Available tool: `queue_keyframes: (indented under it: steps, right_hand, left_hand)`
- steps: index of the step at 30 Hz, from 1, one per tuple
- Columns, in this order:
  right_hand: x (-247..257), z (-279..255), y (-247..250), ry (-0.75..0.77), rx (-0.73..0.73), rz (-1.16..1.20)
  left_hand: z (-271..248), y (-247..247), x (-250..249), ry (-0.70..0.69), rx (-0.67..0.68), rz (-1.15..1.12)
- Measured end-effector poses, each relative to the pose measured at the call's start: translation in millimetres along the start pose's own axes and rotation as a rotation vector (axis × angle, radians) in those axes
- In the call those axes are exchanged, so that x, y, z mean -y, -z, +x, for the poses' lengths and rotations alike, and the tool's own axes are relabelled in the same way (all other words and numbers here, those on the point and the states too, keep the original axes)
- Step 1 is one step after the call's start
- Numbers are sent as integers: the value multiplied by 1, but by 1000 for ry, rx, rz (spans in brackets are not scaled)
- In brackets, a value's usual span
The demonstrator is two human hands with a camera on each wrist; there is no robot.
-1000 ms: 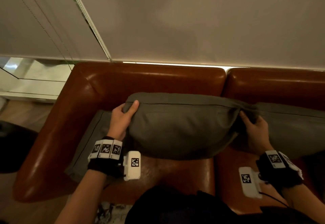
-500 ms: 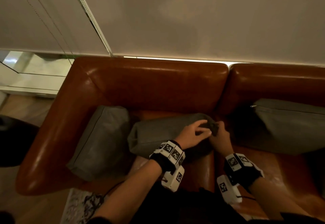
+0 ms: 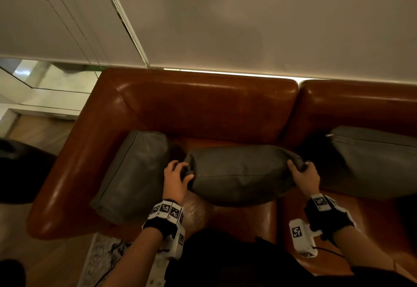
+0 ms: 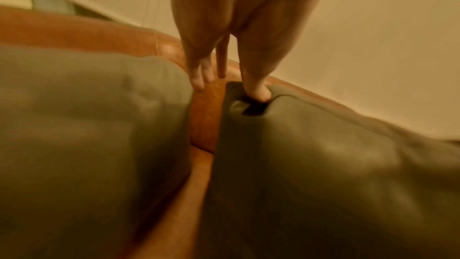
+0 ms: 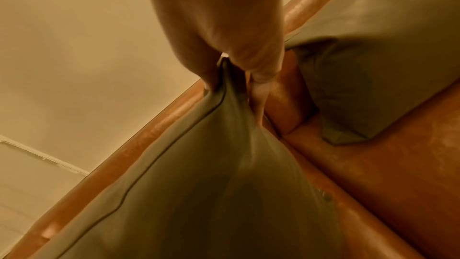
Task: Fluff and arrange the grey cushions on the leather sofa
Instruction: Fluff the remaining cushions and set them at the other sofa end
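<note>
The middle cushion (image 3: 242,174) lies lengthwise between the hands, left hand (image 3: 174,179) and right hand (image 3: 304,177) each pinching an end.

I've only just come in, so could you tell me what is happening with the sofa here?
A person is plumping the middle grey cushion on the brown leather sofa. The left hand grips its left end, the right hand pinches its right corner. Two more grey cushions sit untouched: the left cushion against the armrest, the right cushion against the backrest.

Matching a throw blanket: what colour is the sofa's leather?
Glossy reddish-brown, like cognac. The leather sofa shows it best in the head view.
</note>
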State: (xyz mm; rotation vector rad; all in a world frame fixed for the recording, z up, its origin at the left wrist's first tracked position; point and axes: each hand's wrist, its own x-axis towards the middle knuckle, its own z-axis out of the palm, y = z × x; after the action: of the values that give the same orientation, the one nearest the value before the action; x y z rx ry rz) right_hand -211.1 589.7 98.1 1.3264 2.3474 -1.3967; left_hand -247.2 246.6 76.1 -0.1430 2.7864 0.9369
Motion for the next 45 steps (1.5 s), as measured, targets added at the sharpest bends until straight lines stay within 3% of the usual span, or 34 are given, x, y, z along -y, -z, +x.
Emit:
queue_keyframes:
  steps: [3,5,8,11,14,17,20,22,26,31,33,35,38,42,45]
  right_hand:
    - [2,1,0,-5,0,-1]
    - [3,3,3,7,7,-17]
    - [0,7,15,50,8,-37]
    - [-4,8,23,43,9,-39]
    - [-16,8,22,39,42,-77]
    - [-25,5,21,62,121,-57]
    - [-28,5,24,108,156,-30]
    - [-27,5,28,137,173,-19]
    - [-29,10,40,119,209,-65]
    - [-43,16,45,36,120,46]
    - [-44,14,50,-43,161,128]
    - [-43,16,55,-83,240,156]
    - [-30,17,42,11,185,19]
    - [10,-4,-8,281,101,-162]
    - [18,2,25,314,-2,-113]
  left_hand:
    - [-6,0,3,-96,42,275]
    - [-7,3,3,-128,-31,217]
    - [-4,6,13,30,-221,-353]
    - [-10,3,10,292,-96,-895]
    - [-9,7,1,512,23,-1123]
    - [3,16,3,529,70,-810]
    - [17,18,2,423,68,-320]
    - [25,18,-2,351,70,-203]
    - [37,20,5,437,52,-372]
    - [26,6,-5,459,69,-579]
    - [15,4,-2,413,135,-623]
    - [9,8,7,295,116,-456]
    - [10,8,4,208,-28,-317]
    - [30,1,-32,163,-130,-229]
    - [47,28,-28,103,-206,-233]
